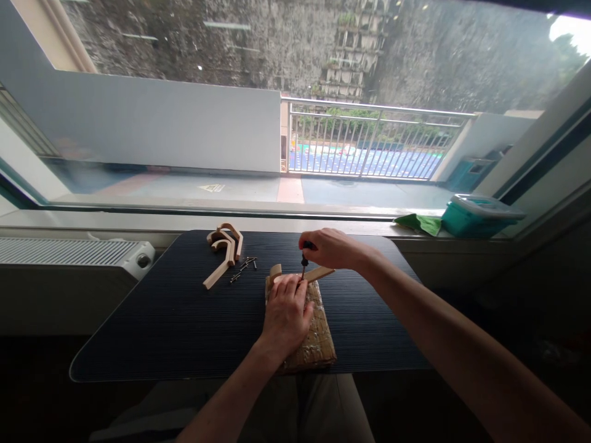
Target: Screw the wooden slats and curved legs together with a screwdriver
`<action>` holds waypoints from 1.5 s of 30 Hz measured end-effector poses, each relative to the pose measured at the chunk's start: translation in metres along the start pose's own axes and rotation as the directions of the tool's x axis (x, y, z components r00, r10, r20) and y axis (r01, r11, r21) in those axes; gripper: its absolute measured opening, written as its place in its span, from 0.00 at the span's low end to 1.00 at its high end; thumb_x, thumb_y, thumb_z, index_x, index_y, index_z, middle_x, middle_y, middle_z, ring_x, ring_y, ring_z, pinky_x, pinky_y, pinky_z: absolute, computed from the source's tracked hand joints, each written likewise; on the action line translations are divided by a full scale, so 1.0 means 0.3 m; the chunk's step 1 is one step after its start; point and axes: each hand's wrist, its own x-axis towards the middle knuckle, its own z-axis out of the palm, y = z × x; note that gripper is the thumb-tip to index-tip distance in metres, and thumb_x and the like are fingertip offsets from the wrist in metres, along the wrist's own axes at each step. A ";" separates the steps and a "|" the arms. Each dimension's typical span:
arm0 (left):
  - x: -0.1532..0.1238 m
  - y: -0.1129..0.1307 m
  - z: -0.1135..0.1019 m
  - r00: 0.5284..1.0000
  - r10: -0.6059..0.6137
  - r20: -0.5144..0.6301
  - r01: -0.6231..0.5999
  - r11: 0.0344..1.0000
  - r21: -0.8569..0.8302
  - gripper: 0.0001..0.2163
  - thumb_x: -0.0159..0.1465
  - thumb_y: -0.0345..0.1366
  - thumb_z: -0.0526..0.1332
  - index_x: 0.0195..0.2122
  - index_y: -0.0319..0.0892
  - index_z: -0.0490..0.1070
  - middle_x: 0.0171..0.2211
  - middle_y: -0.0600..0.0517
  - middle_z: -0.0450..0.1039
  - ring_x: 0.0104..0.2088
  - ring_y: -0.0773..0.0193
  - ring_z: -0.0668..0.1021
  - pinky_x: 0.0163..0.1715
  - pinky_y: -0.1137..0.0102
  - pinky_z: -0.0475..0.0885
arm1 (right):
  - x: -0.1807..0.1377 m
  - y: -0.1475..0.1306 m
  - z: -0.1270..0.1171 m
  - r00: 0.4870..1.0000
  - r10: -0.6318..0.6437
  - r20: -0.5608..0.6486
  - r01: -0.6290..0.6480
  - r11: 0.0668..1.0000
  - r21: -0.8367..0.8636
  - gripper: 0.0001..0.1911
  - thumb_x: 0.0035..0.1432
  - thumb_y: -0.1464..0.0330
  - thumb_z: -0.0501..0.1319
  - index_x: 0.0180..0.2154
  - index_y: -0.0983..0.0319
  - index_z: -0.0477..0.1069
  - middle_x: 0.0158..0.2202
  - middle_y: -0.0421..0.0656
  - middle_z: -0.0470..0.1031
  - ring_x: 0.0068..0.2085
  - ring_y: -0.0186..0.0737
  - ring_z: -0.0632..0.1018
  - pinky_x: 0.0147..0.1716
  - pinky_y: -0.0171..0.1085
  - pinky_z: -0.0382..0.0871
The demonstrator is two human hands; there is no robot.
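My right hand [331, 248] is closed around the dark handle of a screwdriver [304, 261], which stands nearly upright with its shaft pointing down. The tip meets a curved wooden piece [320, 273] at the far end of a brown, tape-wrapped block [318, 344]. My left hand [290, 307] lies over the block and presses the wooden piece down with its fingers, close beside the screwdriver tip. Part of the wooden piece is hidden under those fingers. Whether a screw sits under the tip I cannot tell.
More curved wooden pieces [226, 249] lie at the back left of the dark table [194, 332]. Several screws [244, 269] are scattered beside them. A teal box [480, 215] and a green cloth [419, 224] rest on the window sill. A white radiator [74, 252] stands left.
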 end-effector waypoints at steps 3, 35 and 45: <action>-0.001 0.000 0.001 1.000 -0.001 0.007 0.001 1.000 0.004 0.17 0.60 0.35 0.56 0.51 0.39 0.65 0.52 0.44 0.65 0.55 0.52 0.65 0.58 0.54 0.57 | 0.000 0.003 0.003 1.000 -0.006 -0.006 0.006 1.000 0.002 0.12 0.58 0.64 0.51 0.37 0.60 0.72 0.32 0.42 0.76 0.29 0.35 0.72 0.25 0.33 0.54; -0.002 0.003 -0.003 1.000 -0.004 0.023 0.004 1.000 0.012 0.18 0.60 0.35 0.56 0.52 0.38 0.64 0.53 0.43 0.65 0.55 0.52 0.65 0.58 0.54 0.58 | 0.001 0.005 0.010 0.999 0.036 -0.004 -0.036 0.999 -0.029 0.12 0.57 0.64 0.52 0.35 0.58 0.73 0.32 0.42 0.77 0.31 0.35 0.73 0.26 0.33 0.54; 0.002 0.006 -0.008 0.999 -0.012 0.038 0.011 1.000 0.019 0.18 0.61 0.35 0.55 0.52 0.37 0.65 0.53 0.43 0.65 0.55 0.52 0.64 0.58 0.54 0.58 | 0.000 -0.005 -0.001 0.999 0.050 -0.002 -0.050 0.999 -0.013 0.14 0.55 0.59 0.53 0.38 0.57 0.73 0.33 0.41 0.76 0.28 0.35 0.71 0.24 0.33 0.52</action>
